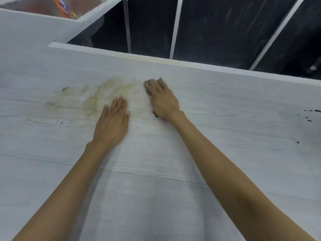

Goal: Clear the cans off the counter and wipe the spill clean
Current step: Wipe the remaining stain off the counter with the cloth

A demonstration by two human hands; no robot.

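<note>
A yellowish-brown smeared spill (97, 98) stains the pale wood-grain counter (156, 171) at centre left. My right hand (162, 100) presses flat on a dark brown cloth (160, 81) at the spill's right edge; only the cloth's far tip and a corner by my wrist show. My left hand (112, 122) rests flat on the counter, fingers together, just below the spill, holding nothing. No cans are on the counter in view.
A bin or sink recess (52, 7) at top left holds an orange and blue package (64, 7). The counter's far edge (173, 62) drops to a dark floor with pale stripes. Small black spots (310, 115) mark the counter at the right.
</note>
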